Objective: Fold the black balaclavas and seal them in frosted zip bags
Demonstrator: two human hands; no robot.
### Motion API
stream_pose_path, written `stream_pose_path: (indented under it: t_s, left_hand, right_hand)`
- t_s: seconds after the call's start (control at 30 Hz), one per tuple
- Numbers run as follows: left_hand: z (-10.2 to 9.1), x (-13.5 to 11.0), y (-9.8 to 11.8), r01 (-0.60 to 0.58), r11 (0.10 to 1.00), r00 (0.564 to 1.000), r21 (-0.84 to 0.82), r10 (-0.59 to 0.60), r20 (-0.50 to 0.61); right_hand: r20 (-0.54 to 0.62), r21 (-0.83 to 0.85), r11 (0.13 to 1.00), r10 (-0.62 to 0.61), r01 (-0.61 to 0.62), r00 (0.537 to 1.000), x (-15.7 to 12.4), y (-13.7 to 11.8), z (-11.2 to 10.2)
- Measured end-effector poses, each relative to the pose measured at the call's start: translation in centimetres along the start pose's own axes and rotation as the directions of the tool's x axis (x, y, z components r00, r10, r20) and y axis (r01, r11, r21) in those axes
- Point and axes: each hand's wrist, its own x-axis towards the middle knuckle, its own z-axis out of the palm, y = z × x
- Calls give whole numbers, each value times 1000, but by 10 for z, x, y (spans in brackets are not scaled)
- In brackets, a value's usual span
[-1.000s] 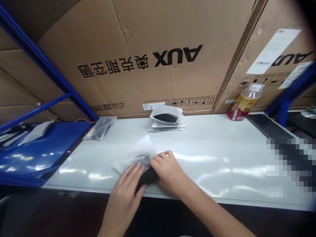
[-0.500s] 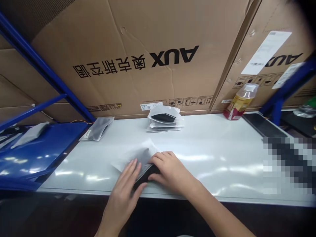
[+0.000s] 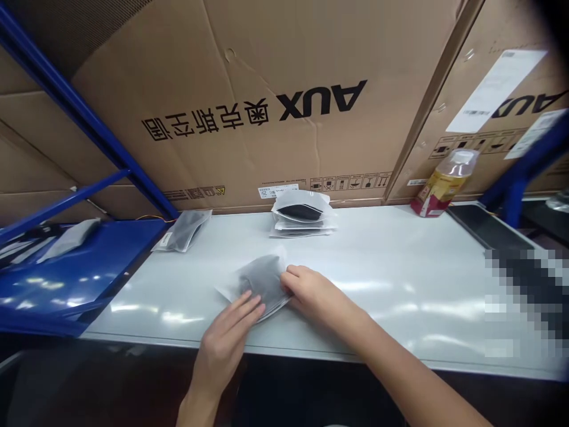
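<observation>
A frosted plastic pouch with a dark item inside lies on the white tabletop near its front edge. My left hand rests flat on the pouch's near edge, fingers stretched out. My right hand presses against the pouch's right side, fingers curled at its open end. A stack of filled pouches sits at the back of the table. One more pouch lies at the back left.
Large cardboard boxes stand along the back. A bottle with a red and yellow label leans at the back right beside a dark tray. Blue shelving with another pouch is on the left.
The dark item, earlier sticking out of the pouch under my right hand, is now inside the pouch. Both hands have shifted slightly, the left drawing back toward the near edge.
</observation>
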Motion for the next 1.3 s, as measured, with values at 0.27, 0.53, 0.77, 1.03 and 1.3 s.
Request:
stream_pose_path:
  t_s: [0.27,0.53,0.77,1.03,1.3]
  left_hand:
    - [-1,0,-4,69,997,998,-22,-69,3]
    - [27,16,8,209,976,969,57,-199,-148]
    - [21,14,-2,122,992,982,19,-118,-147]
    - [-22,-17,-32,33,999,989,-19,-30,145]
    - [-14,-25,-35,53,995,996,-81,-58,-62]
  right_hand:
    - [32,-30,999,-18,19,999,2,0,-11]
    - [73,-93,996,-4,11,997,10,4,-2]
    - [110,-148,988,-30,46,993,16,10,-5]
    - [115,-166,982,-72,90,991,-1,30,-14]
    - [71,-227,905,-354,361,932,-8,41,-3]
